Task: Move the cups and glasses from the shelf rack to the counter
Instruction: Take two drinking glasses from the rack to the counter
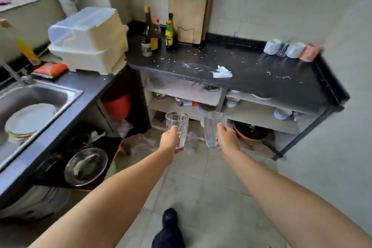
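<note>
Both arms reach forward over the tiled floor, each hand wrapped around a clear drinking glass held upright in the air. The left hand (171, 137) grips a patterned glass (178, 127) around its lower half, fingers curled around the far side; the right hand (226, 137) clasps a taller plain glass (213, 129) low on its right side. The two glasses stand near each other but apart, in front of the lower shelves of the shelf rack (259, 115) and below the front edge of the black counter (261, 78) that tops it. Neither glass touches the counter or a shelf. At the counter's far right corner a row of cups (291, 49) lies against the wall: white ones, a clear one between them and a pink one at the right end, all blurred. A crumpled white paper (222, 72) lies near the middle of the counter's front edge, among pale crumbs and smears. At the far left corner stand three bottles (159, 36), with wooden cutting boards (189, 10) leaning on the wall just beside them. On the rack's shelves sit bowls (281, 112) and other kitchenware, too blurred to tell apart. To the left, a second counter carries a covered white dish rack (88, 40) and a steel sink (40, 96) holding stacked plates (30, 119).
</note>
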A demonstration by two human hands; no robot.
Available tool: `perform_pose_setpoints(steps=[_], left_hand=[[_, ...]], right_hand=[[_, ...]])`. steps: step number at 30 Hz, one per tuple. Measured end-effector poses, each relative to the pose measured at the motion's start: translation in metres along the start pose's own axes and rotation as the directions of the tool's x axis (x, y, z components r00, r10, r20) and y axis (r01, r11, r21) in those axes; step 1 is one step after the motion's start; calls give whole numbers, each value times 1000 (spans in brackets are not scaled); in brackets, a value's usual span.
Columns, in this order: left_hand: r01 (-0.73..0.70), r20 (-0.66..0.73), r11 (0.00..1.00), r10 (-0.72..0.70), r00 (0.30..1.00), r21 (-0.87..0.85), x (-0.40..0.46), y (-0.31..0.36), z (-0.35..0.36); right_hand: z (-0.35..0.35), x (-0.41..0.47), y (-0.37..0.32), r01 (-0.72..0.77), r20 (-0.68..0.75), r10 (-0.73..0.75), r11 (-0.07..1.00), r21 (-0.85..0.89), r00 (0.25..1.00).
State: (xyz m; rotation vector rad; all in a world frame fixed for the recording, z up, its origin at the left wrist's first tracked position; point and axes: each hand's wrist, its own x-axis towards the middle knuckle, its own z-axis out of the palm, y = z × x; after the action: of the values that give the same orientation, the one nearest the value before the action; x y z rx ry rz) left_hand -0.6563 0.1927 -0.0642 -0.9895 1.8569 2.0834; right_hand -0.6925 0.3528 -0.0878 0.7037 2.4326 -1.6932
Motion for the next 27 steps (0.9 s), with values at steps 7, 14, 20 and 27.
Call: perform_pose_setpoints(steps=[7,14,20,27], left_hand=[[-32,208,986,-2,978,163,71,47,115],[-88,384,958,-24,923,272,136,126,225],[-128,468,934,-46,883,333,177,156,309],[-127,489,922,-74,869,366,222,173,428]], right_hand=[[-59,100,-13,-65,-186,73,997,49,980],[-113,196,-51,-85,-322,122,988,128,939],[-157,266,-65,-119,-381,192,971,207,905],[-226,368,-65,-100,-410,171,977,188,896]])
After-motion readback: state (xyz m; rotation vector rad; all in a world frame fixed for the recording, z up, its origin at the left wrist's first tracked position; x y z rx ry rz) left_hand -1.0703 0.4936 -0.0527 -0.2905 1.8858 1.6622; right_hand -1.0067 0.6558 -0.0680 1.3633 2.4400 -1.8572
